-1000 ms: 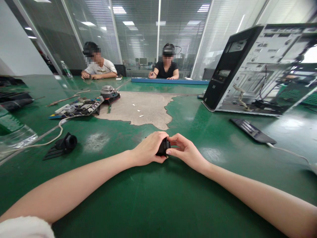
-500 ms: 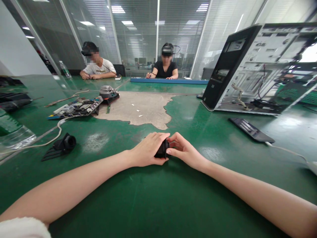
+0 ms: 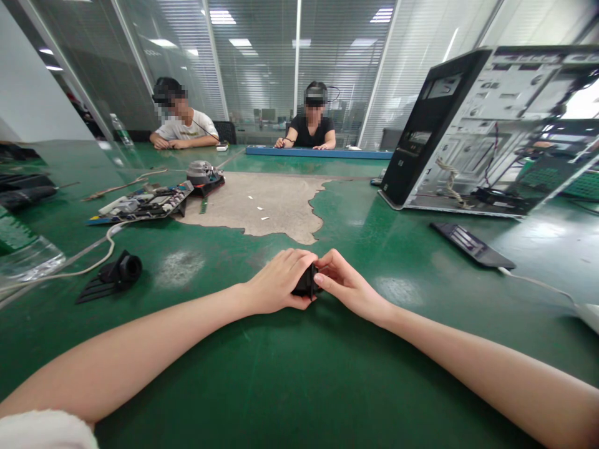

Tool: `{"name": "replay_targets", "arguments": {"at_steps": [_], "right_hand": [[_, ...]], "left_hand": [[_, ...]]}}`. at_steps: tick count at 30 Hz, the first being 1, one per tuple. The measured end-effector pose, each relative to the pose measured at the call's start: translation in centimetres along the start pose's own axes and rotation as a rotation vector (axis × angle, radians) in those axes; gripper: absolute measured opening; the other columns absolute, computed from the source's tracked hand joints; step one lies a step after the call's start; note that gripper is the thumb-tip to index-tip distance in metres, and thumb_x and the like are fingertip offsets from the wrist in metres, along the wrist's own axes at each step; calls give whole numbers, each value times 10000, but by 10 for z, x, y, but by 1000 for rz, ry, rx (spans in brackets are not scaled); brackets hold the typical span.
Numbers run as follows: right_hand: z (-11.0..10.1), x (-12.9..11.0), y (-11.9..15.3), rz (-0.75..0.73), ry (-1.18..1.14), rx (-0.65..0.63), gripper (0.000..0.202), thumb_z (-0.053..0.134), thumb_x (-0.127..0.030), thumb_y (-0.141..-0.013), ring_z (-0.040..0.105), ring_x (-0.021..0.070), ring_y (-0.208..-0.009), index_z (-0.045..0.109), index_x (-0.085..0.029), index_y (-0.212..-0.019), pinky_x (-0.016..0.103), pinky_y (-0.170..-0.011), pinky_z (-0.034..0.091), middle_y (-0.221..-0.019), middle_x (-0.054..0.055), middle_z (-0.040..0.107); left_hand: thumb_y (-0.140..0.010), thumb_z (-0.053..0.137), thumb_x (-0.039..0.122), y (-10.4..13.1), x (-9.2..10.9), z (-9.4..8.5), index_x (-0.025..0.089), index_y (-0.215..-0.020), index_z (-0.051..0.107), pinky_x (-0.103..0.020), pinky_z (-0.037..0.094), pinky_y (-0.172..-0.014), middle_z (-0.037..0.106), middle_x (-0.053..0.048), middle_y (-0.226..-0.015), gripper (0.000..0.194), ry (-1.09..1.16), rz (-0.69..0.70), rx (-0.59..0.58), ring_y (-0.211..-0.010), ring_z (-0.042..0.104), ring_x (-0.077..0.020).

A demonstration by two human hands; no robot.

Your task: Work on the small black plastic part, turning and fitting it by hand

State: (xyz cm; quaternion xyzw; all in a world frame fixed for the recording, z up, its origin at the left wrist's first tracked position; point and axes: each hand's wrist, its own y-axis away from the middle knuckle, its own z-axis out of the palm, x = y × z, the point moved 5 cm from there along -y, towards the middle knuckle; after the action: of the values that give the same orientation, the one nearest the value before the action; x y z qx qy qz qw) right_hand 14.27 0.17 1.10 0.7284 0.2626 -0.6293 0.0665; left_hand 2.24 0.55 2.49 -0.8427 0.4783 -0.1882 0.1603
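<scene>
A small black boxy part (image 3: 305, 282) sits between my hands just above the green tabletop, mostly covered by fingers, so its exact kind cannot be made out. My left hand (image 3: 278, 280) wraps over it from the left, thumb at the near side. From the right, my right hand (image 3: 350, 285) pinches its right edge with thumb and fingers. To the left lies a black plastic piece (image 3: 112, 277) with a round opening and a slatted base. A dark flat device (image 3: 472, 245) with a white cable rests to the right.
An opened computer case (image 3: 449, 131) stands at the right. Left of centre lie a circuit board (image 3: 143, 204) and a fan-like cooler (image 3: 204, 178), beside a bare tan patch (image 3: 271, 202). A plastic bottle (image 3: 28, 252) and cable are far left. Two people sit across the table.
My right thumb has shifted slightly up on the black part's right edge, and the part has turned a little. My left hand keeps its hold.
</scene>
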Motion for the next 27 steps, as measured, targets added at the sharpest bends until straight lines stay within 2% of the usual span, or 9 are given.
{"name": "replay_targets", "arguments": {"at_steps": [7, 11, 17, 22, 27], "right_hand": [[1, 1, 1, 27, -30, -50, 199, 535, -333, -790, 548, 100, -672, 393, -228, -881, 254, -623, 464, -766, -32, 502], [2, 0, 3, 8, -28, -69, 234, 555, -299, -781, 558, 109, -708, 380, -245, -926, 260, -651, 463, -767, -34, 495], [1, -1, 2, -18, 5, -33, 138, 476, -319, -828, 511, 96, -670, 396, -235, -902, 254, -640, 451, -767, -31, 458], [1, -1, -1, -1, 27, -28, 179, 490, -315, -818, 515, 126, -802, 415, -225, -952, 274, -719, 452, -873, 2, 492], [2, -4, 2, -13, 60, -82, 169, 512, -289, -808, 528, 123, -796, 405, -221, -919, 280, -731, 462, -862, -3, 488]], "left_hand": [[-664, 590, 300, 0, -1, 0, 169, -1132, 317, -387, 388, -798, 467, -102, -1097, 557, 3, -8, -5, -946, 467, -253], [-658, 598, 286, 0, -1, 1, 154, -1121, 322, -376, 388, -802, 471, -102, -1092, 556, 1, -11, -7, -938, 464, -248], [-665, 591, 288, 0, 0, 0, 154, -1116, 326, -375, 389, -796, 466, -103, -1093, 540, -6, -3, -4, -944, 462, -248], [-675, 586, 296, 0, 0, 0, 148, -1127, 322, -379, 387, -800, 469, -107, -1093, 543, -15, -12, -20, -940, 460, -248], [-676, 586, 297, 0, 1, 0, 139, -1117, 323, -380, 387, -799, 465, -116, -1104, 538, -39, 9, -24, -937, 458, -249]]}}
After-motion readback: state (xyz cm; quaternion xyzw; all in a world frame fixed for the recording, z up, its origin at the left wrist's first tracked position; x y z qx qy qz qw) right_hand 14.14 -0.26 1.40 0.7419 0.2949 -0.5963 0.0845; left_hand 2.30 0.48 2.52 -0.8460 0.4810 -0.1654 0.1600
